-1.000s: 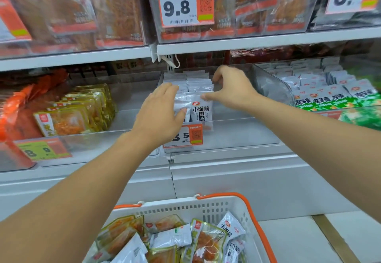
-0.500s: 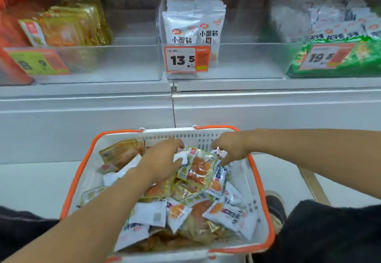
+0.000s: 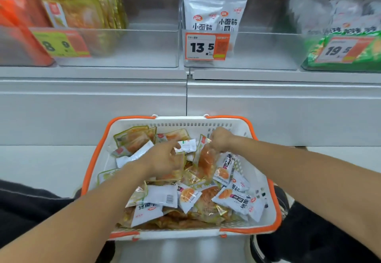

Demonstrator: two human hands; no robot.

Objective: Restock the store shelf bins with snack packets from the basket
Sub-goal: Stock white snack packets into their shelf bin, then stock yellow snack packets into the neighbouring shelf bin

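A white basket with orange rim [image 3: 268, 196] sits on the floor below me, full of mixed snack packets: white ones [image 3: 241, 201] and clear yellow-edged ones [image 3: 132, 139]. My right hand [image 3: 219, 140] pinches the top of a clear orange-filled packet [image 3: 206, 161] and holds it upright at the basket's far side. My left hand [image 3: 165, 159] lies palm-down on the pile, fingers spread, touching a white packet [image 3: 188, 145]. On the shelf above, the middle clear bin [image 3: 263, 50] holds white packets [image 3: 206, 15] behind a 13.5 tag.
The left bin [image 3: 134, 46] holds yellow packets [image 3: 88, 11] with an 8.9 tag; the right bin holds green packets [image 3: 346, 50] with a 19.5 tag. A white shelf base [image 3: 185, 108] stands behind the basket. My dark-clothed knees flank the basket.
Both hands left the middle shelf bin and dropped into the basket. The right hand has since closed on an orange-filled packet and raised it; the left settled onto the pile.
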